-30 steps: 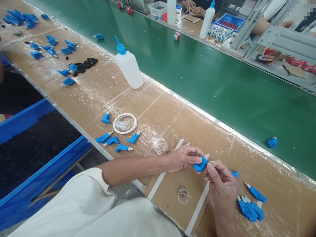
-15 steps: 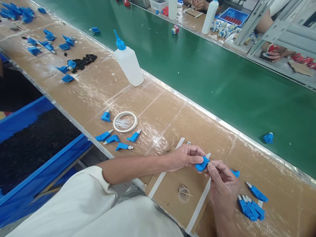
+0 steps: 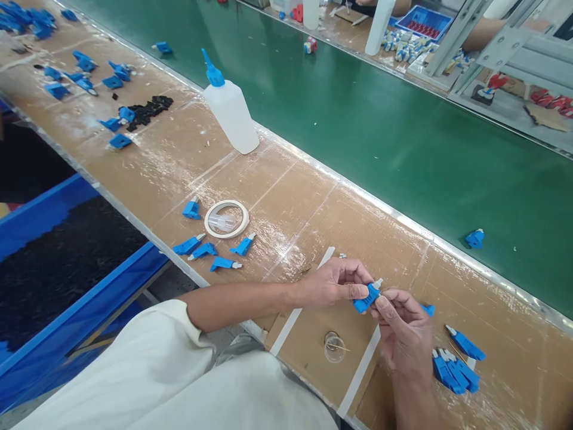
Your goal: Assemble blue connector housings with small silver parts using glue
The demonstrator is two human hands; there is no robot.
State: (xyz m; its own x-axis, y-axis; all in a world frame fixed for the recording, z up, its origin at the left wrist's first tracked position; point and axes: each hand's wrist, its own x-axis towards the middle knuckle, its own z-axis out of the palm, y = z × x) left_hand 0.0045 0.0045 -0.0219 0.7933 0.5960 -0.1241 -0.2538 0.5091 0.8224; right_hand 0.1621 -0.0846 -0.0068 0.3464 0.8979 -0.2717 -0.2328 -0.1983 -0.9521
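My left hand [image 3: 342, 282] grips a small blue plastic part [image 3: 366, 298] with a pale grey tip pointing up and right. Thumb and forefinger of my right hand [image 3: 400, 322] are pinched together against that part's right edge; whatever sits between these fingertips is too small to make out. Below the hands, a small clear cup [image 3: 334, 347] with a thin wooden stick in it stands on a cardboard sheet [image 3: 308, 352] taped with white strips. Right of my right hand lie several similar blue parts [image 3: 455, 371], grouped side by side, and a single one [image 3: 465, 343] above them.
A roll of tape [image 3: 245, 222] encircles clear plastic pieces, with blue parts around it. A white squeeze bottle [image 3: 233, 116] stands beside the green conveyor belt [image 3: 349, 131]. Black bits [image 3: 150, 113] and more blue parts lie at upper left. Another person's arm shows across the belt.
Pieces on the belt have shifted slightly left and up in view. Across the belt, a person's hand has left the red figure at right. My hands stay almost still around the blue part.
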